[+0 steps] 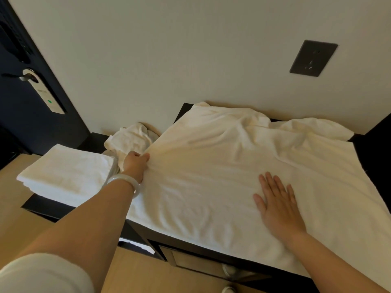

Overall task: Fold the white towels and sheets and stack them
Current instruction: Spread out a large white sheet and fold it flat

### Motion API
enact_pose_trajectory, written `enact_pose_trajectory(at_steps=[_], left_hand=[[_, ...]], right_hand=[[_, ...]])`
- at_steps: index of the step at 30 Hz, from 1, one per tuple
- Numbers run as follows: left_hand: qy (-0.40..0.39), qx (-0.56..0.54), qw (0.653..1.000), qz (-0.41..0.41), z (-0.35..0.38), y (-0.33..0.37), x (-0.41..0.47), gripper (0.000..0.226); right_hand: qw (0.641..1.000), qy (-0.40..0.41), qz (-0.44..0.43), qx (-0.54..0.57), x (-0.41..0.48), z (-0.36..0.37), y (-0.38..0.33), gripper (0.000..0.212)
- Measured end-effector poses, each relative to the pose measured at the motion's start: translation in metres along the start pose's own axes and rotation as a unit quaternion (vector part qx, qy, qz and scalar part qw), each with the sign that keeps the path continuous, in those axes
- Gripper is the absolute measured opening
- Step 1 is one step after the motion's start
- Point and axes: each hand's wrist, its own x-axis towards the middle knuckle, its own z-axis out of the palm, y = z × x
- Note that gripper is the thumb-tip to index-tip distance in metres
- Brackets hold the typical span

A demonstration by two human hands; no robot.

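Note:
A large white sheet (211,166) lies spread and wrinkled over a dark table (186,108). My left hand (135,163) pinches the sheet's left edge, pulling folds towards it. My right hand (277,204) lies flat on the sheet with its fingers straight and spread. To the left sits a stack of folded white towels (67,172). A crumpled white towel (129,136) lies behind my left hand, against the wall.
The table's lower dark section (42,206) carries the stack. A beige wall with a dark socket plate (313,58) stands behind. A dark door (25,115) with a handle and hanging tag is at the far left. Wooden floor lies below.

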Motion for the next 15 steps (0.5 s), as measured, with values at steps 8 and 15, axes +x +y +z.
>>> enact_pose_trajectory(at_steps=[8,15], left_hand=[[-0.211,-0.145,0.960,-0.115,-0.042,0.004,0.016,0.050],[0.066,0.393,0.905,0.148,-0.013,0.012,0.013,0.029]], right_hand=[[1.000,-0.001,-0.001,0.008,-0.001,-0.002,-0.002,0.064],[1.000,0.005,0.001,0.003,-0.002,-0.004,-0.004,0.063]])
